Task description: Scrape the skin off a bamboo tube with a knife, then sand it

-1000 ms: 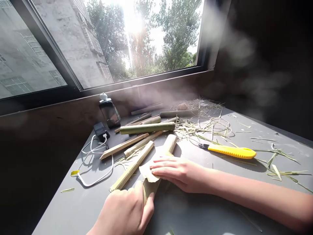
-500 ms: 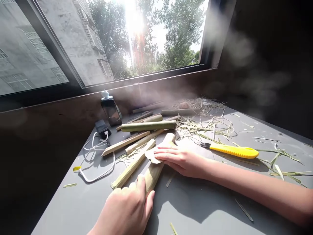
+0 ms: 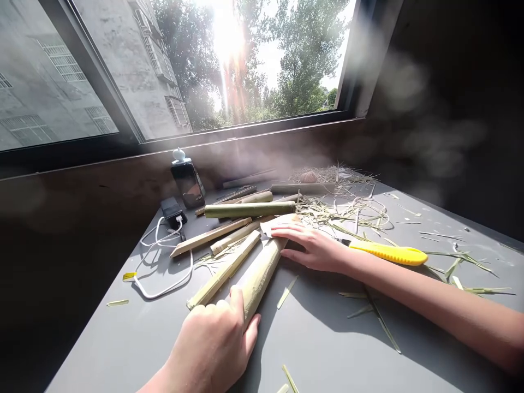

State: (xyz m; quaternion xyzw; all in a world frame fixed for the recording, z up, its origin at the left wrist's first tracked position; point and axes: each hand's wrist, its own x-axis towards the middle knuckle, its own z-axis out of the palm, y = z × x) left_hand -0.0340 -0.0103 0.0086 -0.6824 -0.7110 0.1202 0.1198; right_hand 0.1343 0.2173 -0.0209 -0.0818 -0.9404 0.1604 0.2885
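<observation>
My left hand [image 3: 216, 338] is wrapped round the near end of a pale, peeled bamboo piece [image 3: 258, 278], which slants away from me over the grey table. Over its far end lies a small cream sheet that looks like sandpaper [image 3: 278, 221]. My right hand [image 3: 309, 245] presses this sheet down with its fingers, the thumb below along the bamboo's side. The bamboo's far tip is hidden under sheet and fingers. A yellow utility knife [image 3: 388, 252] lies just beyond my right forearm, its blade end partly hidden by the hand.
Left of the work lie split bamboo strips [image 3: 225, 270] and a green bamboo tube [image 3: 249, 209]. Shavings [image 3: 327, 210] heap up behind. A phone [image 3: 188, 185] stands near the window wall beside a black power bank [image 3: 172, 210] with a white cable [image 3: 164, 295]. Table [image 3: 143, 349] edges run left and right.
My right hand has slid the sheet forward along the bamboo to its far end, baring the middle. The left hand keeps its grip. More loose slivers show beneath the right forearm.
</observation>
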